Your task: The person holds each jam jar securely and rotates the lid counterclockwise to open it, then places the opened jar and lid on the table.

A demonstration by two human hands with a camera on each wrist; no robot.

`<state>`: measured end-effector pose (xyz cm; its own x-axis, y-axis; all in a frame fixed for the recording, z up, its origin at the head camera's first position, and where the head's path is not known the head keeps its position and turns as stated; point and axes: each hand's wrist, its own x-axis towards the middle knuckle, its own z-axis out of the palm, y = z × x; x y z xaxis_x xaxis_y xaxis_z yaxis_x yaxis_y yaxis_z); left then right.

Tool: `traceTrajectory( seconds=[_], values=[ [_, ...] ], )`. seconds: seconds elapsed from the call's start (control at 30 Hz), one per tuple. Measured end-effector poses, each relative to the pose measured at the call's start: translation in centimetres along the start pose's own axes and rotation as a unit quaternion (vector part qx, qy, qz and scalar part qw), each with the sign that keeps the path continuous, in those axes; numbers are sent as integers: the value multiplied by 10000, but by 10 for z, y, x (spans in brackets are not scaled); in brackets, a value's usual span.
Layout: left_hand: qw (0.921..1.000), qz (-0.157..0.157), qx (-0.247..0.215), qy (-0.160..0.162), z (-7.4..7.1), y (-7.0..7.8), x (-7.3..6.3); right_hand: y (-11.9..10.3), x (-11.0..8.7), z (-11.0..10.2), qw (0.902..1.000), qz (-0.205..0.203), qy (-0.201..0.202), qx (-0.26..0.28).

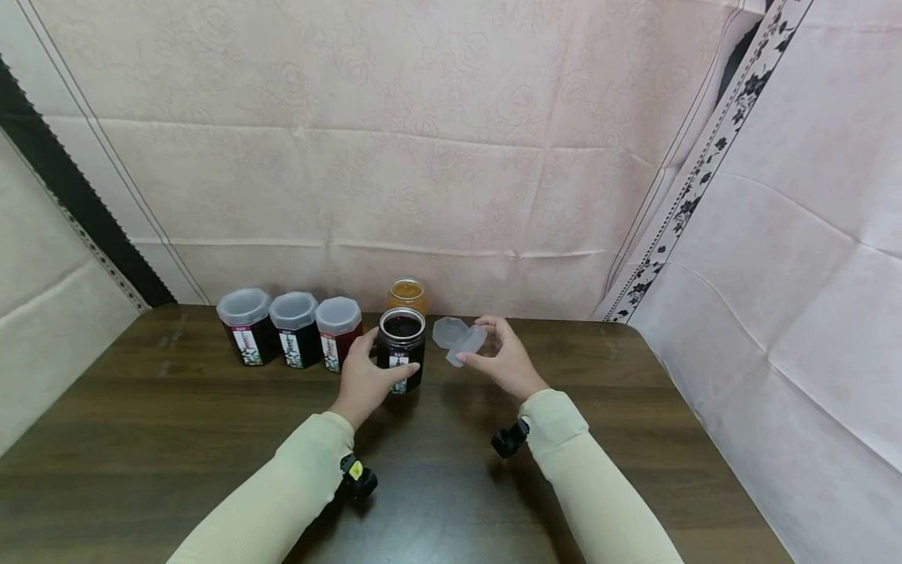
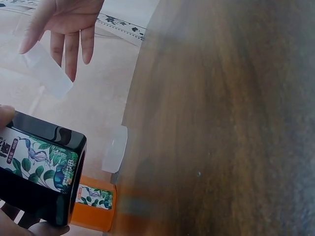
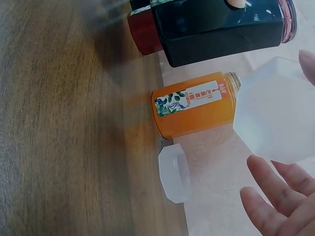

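Note:
My left hand point(image 1: 365, 384) grips a dark jar point(image 1: 402, 360) with a white label, thumb across its front and fingers round its left side. The jar stands upright, its round mouth uncovered and dark contents showing. Between thumb and fingers, my right hand point(image 1: 513, 362) pinches a translucent, many-sided plastic lid point(image 3: 275, 110) to the right of the jar. A second translucent lid point(image 3: 174, 173) lies on the table behind it, beside an uncovered orange jar point(image 3: 197, 105). In the head view the orange jar point(image 1: 407, 291) is partly hidden behind the dark one.
Left of my left hand, three jars with translucent lids stand in a row: a dark jar point(image 1: 247, 329), another dark jar point(image 1: 296, 333) and a reddish jar point(image 1: 340, 333). The brown wooden table point(image 1: 211, 446) ends at a pale cloth backdrop point(image 1: 437, 188).

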<state>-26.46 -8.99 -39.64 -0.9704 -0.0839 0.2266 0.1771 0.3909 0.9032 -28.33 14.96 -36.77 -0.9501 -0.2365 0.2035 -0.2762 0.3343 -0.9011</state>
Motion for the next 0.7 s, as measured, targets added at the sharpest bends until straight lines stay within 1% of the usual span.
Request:
traceTrajectory(
  seconds=[0.27,0.5,0.7],
  values=[
    [10000,-84,27,4,1,-2,5,11,3,3,9996,-176,190,-134],
    [9997,-221,-39,29,4,-4,8,17,5,5,9996,159,242,-22],
    [9997,-219,-62,83,7,-2,10,18,7,8,9991,218,333,175]
  ],
)
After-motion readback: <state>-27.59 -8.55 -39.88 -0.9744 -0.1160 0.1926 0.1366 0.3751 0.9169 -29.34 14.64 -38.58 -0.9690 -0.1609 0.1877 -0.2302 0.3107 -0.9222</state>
